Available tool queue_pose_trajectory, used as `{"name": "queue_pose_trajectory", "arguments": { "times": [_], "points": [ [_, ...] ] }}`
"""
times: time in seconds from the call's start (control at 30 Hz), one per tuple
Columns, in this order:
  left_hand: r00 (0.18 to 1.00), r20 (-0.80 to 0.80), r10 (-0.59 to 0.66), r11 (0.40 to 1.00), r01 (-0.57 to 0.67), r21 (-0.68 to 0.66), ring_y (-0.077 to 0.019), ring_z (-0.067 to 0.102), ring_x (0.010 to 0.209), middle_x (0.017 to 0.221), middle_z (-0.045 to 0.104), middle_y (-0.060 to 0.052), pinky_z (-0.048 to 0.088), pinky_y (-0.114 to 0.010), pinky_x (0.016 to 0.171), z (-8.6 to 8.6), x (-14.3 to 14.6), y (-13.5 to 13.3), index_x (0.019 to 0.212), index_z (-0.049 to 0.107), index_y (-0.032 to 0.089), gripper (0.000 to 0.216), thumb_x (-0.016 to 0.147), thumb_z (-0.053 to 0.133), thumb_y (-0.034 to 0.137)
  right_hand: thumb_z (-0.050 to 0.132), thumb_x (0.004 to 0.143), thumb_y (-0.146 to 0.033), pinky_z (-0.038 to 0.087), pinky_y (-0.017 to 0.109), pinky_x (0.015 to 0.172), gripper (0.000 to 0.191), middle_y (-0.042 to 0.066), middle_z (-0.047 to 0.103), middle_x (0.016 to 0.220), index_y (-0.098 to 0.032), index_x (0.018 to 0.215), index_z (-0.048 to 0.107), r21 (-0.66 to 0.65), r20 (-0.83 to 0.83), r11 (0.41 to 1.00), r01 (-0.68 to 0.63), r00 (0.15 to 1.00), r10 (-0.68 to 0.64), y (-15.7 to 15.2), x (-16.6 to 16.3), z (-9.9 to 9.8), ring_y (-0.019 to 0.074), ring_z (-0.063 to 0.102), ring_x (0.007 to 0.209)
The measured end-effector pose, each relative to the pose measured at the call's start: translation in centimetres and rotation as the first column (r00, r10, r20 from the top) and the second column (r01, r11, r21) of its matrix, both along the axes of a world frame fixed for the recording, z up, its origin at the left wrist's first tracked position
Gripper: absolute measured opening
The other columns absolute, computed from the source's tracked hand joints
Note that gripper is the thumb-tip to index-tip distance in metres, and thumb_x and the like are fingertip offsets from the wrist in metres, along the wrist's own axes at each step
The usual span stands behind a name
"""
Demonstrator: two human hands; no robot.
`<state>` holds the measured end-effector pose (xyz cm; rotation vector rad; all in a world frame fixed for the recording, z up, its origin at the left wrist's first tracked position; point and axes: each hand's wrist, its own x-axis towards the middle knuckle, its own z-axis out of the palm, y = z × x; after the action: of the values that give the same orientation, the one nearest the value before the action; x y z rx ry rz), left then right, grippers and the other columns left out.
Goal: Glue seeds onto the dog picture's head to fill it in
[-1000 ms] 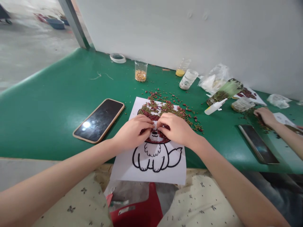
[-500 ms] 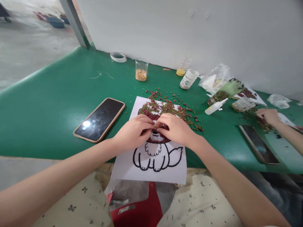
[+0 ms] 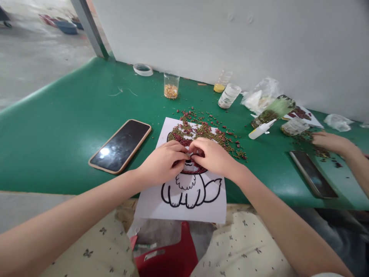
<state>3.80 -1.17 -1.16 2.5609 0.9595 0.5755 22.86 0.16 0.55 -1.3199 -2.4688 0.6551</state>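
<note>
- L hand [image 3: 165,161] & R hand [image 3: 213,156] meet over the face of the drawing [image 3: 185,184], wrists coming in from either side; prob. set like this so both lots of fingertips get to the same small spot.
- State: fingers bent inward on both, thumb & forefinger tips close tog.; can't tell if either is clamped on smth, tips too small & partly hidden.
- The paper [image 3: 183,214] lies on the green desk [image 3: 57,134] right in front of the person, near edge poking out past the desk's edge; prob. pulled close so the head part sits in comfy reach.
- Fox-like animal in thick black line: head has lots of red beans [image 3: 178,137], body & tail plain white. Hands hide part of the face.
- Green beans [image 3: 212,135], mixed w/ more red, lie over the paper's top & onto the desk beyond, mostly R side; prob. there b/c it's near the fingers w/o covering the body.
- A phone [image 3: 120,146] lies face up just L of the paper, prob. kept clear of the loose stuff.
- The glue bottle [image 3: 261,130] is past the beans on the R, nozzle pointing R; looks reachable.
- A cup [image 3: 171,86] w/ yellow kernels stands upright farther back; walls prob. stop them rolling.
- Another person's hand [image 3: 328,142], far R, at a separate loose pile; 2nd phone [image 3: 313,175] beside it, nearer the desk's edge.
</note>
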Motion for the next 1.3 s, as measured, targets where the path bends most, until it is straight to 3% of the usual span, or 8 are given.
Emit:
{"name": "queue_pose_trajectory", "arguments": {
  "times": [0.17,0.4,0.8,0.93,1.1,1.3],
  "points": [
    [1.000,0.007,0.000,1.000,0.000,-0.006,-0.0208,0.054,0.096,0.100,0.065,-0.005,0.045,-0.036,0.087,-0.1,0.0,0.0,0.094,0.069,0.020,0.029,0.081,0.044,0.012,0.048,0.074,-0.007,0.036,0.024,0.065,0.017,0.003,0.059,0.088,-0.019,0.082,0.057,0.017,0.001,0.999,0.041,0.999,-0.041,0.0,0.2,0.3,0.0136,0.052,0.079],
    [0.999,0.037,0.013,1.000,-0.012,-0.025,-0.0197,0.055,0.096,0.101,0.066,-0.005,0.045,-0.036,0.088,0.0,0.0,0.2,0.097,0.068,0.018,0.030,0.083,0.042,0.012,0.039,0.084,-0.012,0.036,0.025,0.065,0.018,0.002,0.065,0.078,-0.019,0.090,0.054,0.065,-0.022,0.961,0.270,0.963,-0.269,0.3,0.8,0.7,0.0133,0.057,0.069],
    [1.000,0.023,0.018,1.000,-0.018,0.003,-0.0205,0.055,0.100,0.107,0.065,-0.006,0.046,-0.036,0.089,0.1,0.0,0.1,0.101,0.068,0.018,0.033,0.082,0.043,0.012,0.045,0.082,-0.013,0.036,0.024,0.062,0.013,0.000,0.067,0.076,-0.021,0.085,0.055,0.163,-0.063,0.948,0.274,0.962,-0.267,0.2,1.6,0.6,0.0124,0.059,0.066],
    [0.997,0.055,0.057,0.998,-0.057,-0.004,-0.0210,0.055,0.100,0.106,0.066,-0.006,0.046,-0.038,0.090,0.3,-0.1,0.2,0.098,0.069,0.018,0.032,0.082,0.042,0.013,0.051,0.081,-0.016,0.038,0.025,0.064,0.009,0.000,0.067,0.075,-0.021,0.086,0.056,0.119,-0.096,0.963,0.243,0.968,-0.233,0.1,1.3,0.4,0.0139,0.061,0.069],
    [0.978,0.068,0.196,0.981,-0.196,-0.004,-0.0222,0.054,0.101,0.103,0.066,-0.006,0.045,-0.039,0.092,0.6,-0.6,0.4,0.093,0.070,0.017,0.032,0.081,0.041,0.014,0.061,0.076,-0.015,0.036,0.024,0.063,0.012,-0.003,0.064,0.072,-0.021,0.083,0.054,0.062,-0.089,0.987,0.147,0.986,-0.142,-0.4,0.5,0.3,0.0121,0.058,0.068],
    [0.969,0.094,0.227,0.974,-0.227,-0.005,-0.0215,0.054,0.099,0.101,0.066,-0.006,0.046,-0.040,0.091,0.5,-0.8,0.4,0.093,0.070,0.018,0.034,0.080,0.039,0.012,0.054,0.077,-0.008,0.034,0.024,0.064,0.019,-0.002,0.061,0.076,-0.022,0.090,0.054,0.050,-0.022,0.999,-0.010,1.000,0.011,-0.8,-0.3,0.6,0.0123,0.054,0.075]
  ]
}}
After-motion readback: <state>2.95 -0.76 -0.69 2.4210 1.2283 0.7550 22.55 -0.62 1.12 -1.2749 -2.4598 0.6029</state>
